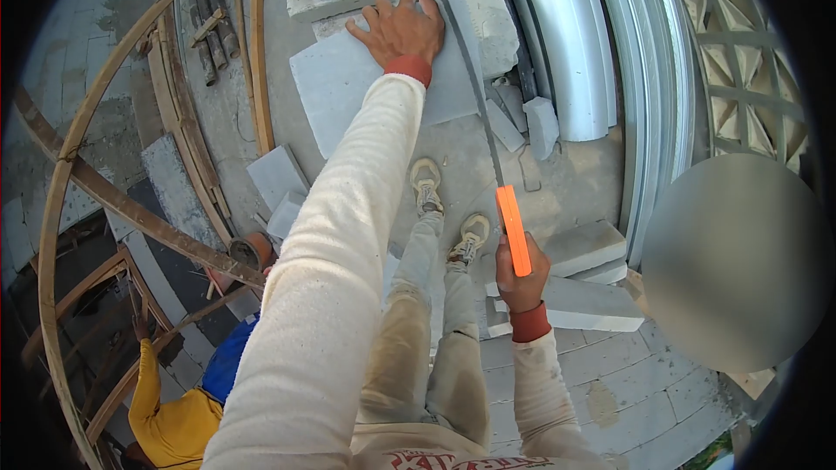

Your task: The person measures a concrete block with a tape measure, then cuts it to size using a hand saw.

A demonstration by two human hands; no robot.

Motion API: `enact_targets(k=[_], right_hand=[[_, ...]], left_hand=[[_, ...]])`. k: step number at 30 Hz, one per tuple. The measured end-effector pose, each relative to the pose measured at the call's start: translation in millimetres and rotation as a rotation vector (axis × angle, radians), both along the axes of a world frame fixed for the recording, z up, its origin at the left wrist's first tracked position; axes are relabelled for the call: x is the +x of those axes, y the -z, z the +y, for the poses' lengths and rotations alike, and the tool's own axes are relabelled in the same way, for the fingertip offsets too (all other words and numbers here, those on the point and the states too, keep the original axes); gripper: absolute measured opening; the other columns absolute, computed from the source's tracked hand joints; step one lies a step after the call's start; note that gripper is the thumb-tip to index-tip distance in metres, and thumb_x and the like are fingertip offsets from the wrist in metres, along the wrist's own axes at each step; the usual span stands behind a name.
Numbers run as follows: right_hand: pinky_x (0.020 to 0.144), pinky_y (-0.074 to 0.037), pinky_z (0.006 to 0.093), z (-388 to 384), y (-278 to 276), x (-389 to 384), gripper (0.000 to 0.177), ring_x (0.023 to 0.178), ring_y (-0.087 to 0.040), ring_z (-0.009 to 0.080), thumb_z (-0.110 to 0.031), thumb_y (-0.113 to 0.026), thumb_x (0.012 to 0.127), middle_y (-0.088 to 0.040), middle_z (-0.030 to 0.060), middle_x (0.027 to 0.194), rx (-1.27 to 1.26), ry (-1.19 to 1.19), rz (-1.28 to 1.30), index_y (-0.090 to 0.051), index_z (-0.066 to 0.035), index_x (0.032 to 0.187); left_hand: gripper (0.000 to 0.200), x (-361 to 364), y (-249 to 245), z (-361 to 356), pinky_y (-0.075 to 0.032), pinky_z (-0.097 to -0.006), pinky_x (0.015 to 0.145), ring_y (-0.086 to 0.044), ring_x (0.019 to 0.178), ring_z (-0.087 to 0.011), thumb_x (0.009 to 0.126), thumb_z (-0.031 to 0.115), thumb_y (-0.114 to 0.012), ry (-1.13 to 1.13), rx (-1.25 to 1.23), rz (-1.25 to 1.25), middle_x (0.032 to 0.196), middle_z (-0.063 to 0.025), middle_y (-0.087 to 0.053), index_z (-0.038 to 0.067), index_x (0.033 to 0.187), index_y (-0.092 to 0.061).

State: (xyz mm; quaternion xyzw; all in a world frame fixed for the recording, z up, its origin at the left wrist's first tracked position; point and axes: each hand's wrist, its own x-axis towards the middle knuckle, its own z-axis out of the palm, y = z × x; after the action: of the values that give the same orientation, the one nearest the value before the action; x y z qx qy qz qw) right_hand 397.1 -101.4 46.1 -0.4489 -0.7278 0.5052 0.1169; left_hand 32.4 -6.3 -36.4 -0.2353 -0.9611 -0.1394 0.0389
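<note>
My right hand (522, 274) is wrapped round the orange handle (514, 231) of a long saw. The saw's dark blade (475, 78) runs up and slightly left, across the right part of a pale block slab (324, 96). My left hand (402, 33) lies on the slab near its upper edge, fingers spread, to the left of the blade. The thumb is close to the blade. Beyond the fingers, more pale blocks (340, 0) are stacked.
Curved metal sheets (575, 52) stand to the right. Block pieces (575, 248) lie near my right hand. Small offcuts (542, 126) are beside the slab. Wooden strips (259, 61) and a bucket (251, 251) are at left. A co-worker's yellow sleeve (148, 392) shows lower left.
</note>
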Motion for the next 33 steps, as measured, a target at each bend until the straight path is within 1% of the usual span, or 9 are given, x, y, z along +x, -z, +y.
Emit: enact_targets(k=[3, 10, 18, 22, 24, 26, 28, 30, 33], right_hand=[[0.056, -0.051, 0.0376, 10, 1, -14, 0.006, 0.058, -0.064, 0.0319, -0.006, -0.069, 0.088, -0.063, 0.0112, 0.07, -0.033, 0.012, 0.114, -0.067, 0.0, 0.091], [0.053, -0.049, 0.038, -54, -1, 109, 0.005, 0.054, -0.061, 0.0308, -0.004, -0.067, 0.088, -0.061, 0.0119, 0.068, 0.176, -0.114, -0.077, -0.067, 0.0, 0.09], [0.057, -0.05, 0.0359, 29, 4, -48, 0.011, 0.056, -0.064, 0.0307, -0.009, -0.07, 0.091, -0.064, 0.0144, 0.069, -0.017, 0.071, 0.184, -0.065, 0.0, 0.088], [0.057, -0.049, 0.0323, 23, 7, -44, 0.012, 0.055, -0.06, 0.022, -0.009, -0.066, 0.094, -0.063, 0.0123, 0.068, 0.065, 0.03, 0.186, -0.065, 0.002, 0.089], [0.057, -0.05, 0.0346, 22, 6, -45, 0.011, 0.055, -0.061, 0.0275, -0.009, -0.068, 0.092, -0.063, 0.0139, 0.069, 0.052, 0.047, 0.16, -0.064, 0.001, 0.087], [0.057, -0.051, 0.0375, 21, 7, -46, 0.013, 0.057, -0.062, 0.0342, -0.009, -0.071, 0.09, -0.063, 0.0149, 0.069, 0.063, 0.07, 0.167, -0.062, -0.001, 0.084], [0.056, -0.051, 0.0371, 20, 11, -42, 0.013, 0.057, -0.062, 0.0333, -0.008, -0.071, 0.089, -0.063, 0.0141, 0.069, 0.078, 0.046, 0.128, -0.063, -0.001, 0.084], [0.056, -0.051, 0.0367, 22, 9, -42, 0.012, 0.057, -0.063, 0.0319, -0.008, -0.072, 0.089, -0.063, 0.0132, 0.069, 0.093, 0.032, 0.12, -0.064, -0.001, 0.084], [0.056, -0.051, 0.0362, 22, 4, -47, 0.01, 0.057, -0.064, 0.0291, -0.008, -0.073, 0.088, -0.063, 0.0117, 0.069, 0.108, 0.019, 0.135, -0.066, -0.002, 0.085]], left_hand=[[0.052, 0, 4, 2, -0.017, -0.0654, 0.119, -0.053, 0.126, -0.0362, 0.105, 0.047, -0.041, -0.011, -0.003, 0.021, 0.123, -0.0186, -0.067, 0.014, 0.126, -0.076], [0.052, -1, -1, 2, -0.016, -0.0652, 0.119, -0.052, 0.126, -0.0363, 0.105, 0.048, -0.042, -0.016, -0.029, -0.007, 0.123, -0.0177, -0.067, 0.015, 0.127, -0.076], [0.051, 0, 3, 5, -0.016, -0.0656, 0.118, -0.053, 0.125, -0.0366, 0.104, 0.047, -0.043, -0.027, 0.017, 0.02, 0.119, -0.0181, -0.067, 0.015, 0.124, -0.076], [0.05, -9, -10, -8, -0.022, -0.0577, 0.119, -0.053, 0.126, -0.0361, 0.099, 0.046, -0.056, 0.033, 0.081, -0.049, 0.125, -0.0194, -0.063, 0.01, 0.132, -0.068], [0.056, -17, -7, -40, -0.026, -0.0529, 0.119, -0.053, 0.126, -0.0359, 0.095, 0.044, -0.065, 0.068, 0.255, 0.063, 0.129, -0.0199, -0.059, 0.007, 0.137, -0.062], [0.073, -27, -30, -88, -0.032, -0.0478, 0.119, -0.051, 0.131, -0.0385, 0.088, 0.041, -0.077, -0.158, 0.237, 0.095, 0.139, -0.0208, -0.054, 0.003, 0.145, -0.052], [0.082, -59, -2, -152, -0.036, -0.0448, 0.118, -0.051, 0.135, -0.0365, 0.088, 0.046, -0.079, -0.33, 0.311, -0.133, 0.145, -0.0208, -0.052, -0.001, 0.147, -0.048], [0.094, -76, 17, -193, -0.04, -0.0408, 0.116, -0.052, 0.135, -0.0327, 0.087, 0.058, -0.079, -0.484, 0.635, -0.658, 0.147, -0.0213, -0.052, -0.005, 0.148, -0.045], [0.102, -85, 5, -207, -0.042, -0.0391, 0.113, -0.055, 0.131, -0.0289, 0.085, 0.066, -0.079, -0.379, 0.878, -1.226, 0.141, -0.0206, -0.056, -0.006, 0.148, -0.045]])
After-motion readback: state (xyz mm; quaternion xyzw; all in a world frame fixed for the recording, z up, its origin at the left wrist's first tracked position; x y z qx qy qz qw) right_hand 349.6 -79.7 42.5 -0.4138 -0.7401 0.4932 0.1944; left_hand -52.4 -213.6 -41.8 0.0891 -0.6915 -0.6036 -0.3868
